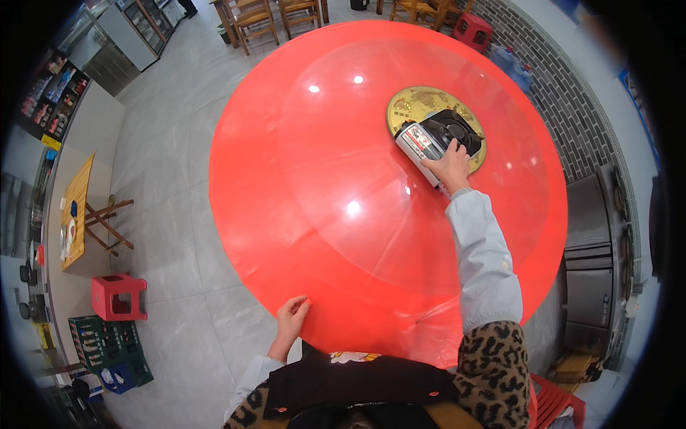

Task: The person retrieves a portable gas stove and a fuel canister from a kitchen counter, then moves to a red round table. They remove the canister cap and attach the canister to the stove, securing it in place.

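Observation:
A portable gas stove [421, 141] with a black burner top and a white, printed front panel sits askew, partly on a round gold disc [411, 100] at the table's far right. My right hand [450, 169] reaches out to it and grips its near end, thumb on the front panel and fingers over the top. Close to my body, my left hand [291, 318] rests at the table's near left edge. Its fingers are loosely bent, with nothing visible in them. Under the stove is a large round table with a red cover [250, 179] and a clear round turntable [343, 236].
Red plastic stools [119, 297] stand at the left and far right. Left of the table are a folding wooden table [77, 207] and green bottle crates [111, 347]. Wooden chairs [254, 18] are at the back, a steel fridge [587, 264] at the right.

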`<state>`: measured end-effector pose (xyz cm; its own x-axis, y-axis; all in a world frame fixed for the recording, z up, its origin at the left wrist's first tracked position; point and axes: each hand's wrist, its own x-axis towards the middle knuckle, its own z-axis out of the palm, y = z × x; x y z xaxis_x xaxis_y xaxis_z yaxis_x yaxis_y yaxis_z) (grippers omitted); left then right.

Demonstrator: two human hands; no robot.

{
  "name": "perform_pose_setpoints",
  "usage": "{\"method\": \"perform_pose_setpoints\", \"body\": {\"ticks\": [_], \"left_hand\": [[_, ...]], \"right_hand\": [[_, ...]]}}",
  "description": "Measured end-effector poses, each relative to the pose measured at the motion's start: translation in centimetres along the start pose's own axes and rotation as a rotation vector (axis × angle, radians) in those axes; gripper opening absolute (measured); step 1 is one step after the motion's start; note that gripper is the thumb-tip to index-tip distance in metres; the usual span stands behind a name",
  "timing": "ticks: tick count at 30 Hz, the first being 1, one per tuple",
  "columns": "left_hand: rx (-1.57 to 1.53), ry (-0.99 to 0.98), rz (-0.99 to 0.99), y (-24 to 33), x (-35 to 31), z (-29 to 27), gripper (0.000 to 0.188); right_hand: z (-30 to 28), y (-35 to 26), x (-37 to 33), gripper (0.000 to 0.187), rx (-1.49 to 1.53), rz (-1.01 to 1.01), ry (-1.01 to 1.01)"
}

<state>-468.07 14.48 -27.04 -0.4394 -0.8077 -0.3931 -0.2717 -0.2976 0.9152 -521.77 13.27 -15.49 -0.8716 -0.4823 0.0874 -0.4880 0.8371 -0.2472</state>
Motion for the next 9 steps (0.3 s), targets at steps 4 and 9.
{"method": "perform_pose_setpoints", "body": {"ticks": [4,9], "left_hand": [[-0.012,0.003,-0.095,-0.1,-0.5,-0.4,0.023],[-0.038,0.014,-0.051,-0.2,-1.6,-0.6,0.024]], "right_hand": [[0.6,-1.6,2.0,0.105,-0.031,0.133,0.016],[2.1,-3.2,4.1,0.111,-0.012,0.252,0.016]]}}
